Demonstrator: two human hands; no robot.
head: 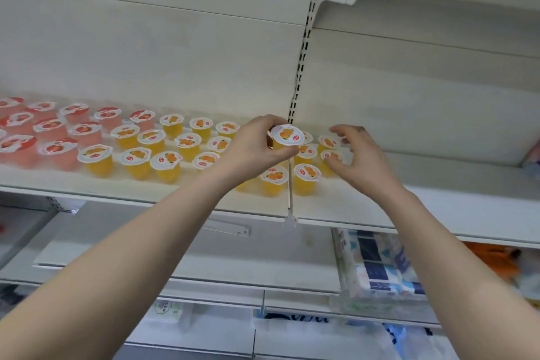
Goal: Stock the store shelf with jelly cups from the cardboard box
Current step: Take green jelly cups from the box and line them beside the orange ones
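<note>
Two bare forearms reach up from the near edge toward a white store shelf (140,187). The left grip (251,146), a bare hand, has its fingers and thumb curled round one orange jelly cup (286,136). The cup is upright, lid up, and raised a little above the cups standing on the shelf. It sits at the right tip of this grip, in front of the dark slotted upright (305,44) that splits the back wall.

The right grip (359,158) is just right of the held cup and holds nothing. Its fingers are spread and loosely curved over the rightmost cups. Whether the thumb touches the nearest one cannot be told.

Rows of orange jelly cups (137,158) stand on the shelf from left of the hands to beneath them. Further left stand red jelly cups (55,149), packed close together. To the right of the right grip the shelf surface is bare white.

Below and nearer, a lower shelf (204,266) carries a blue and white patterned pack (380,266) on its right side.
</note>
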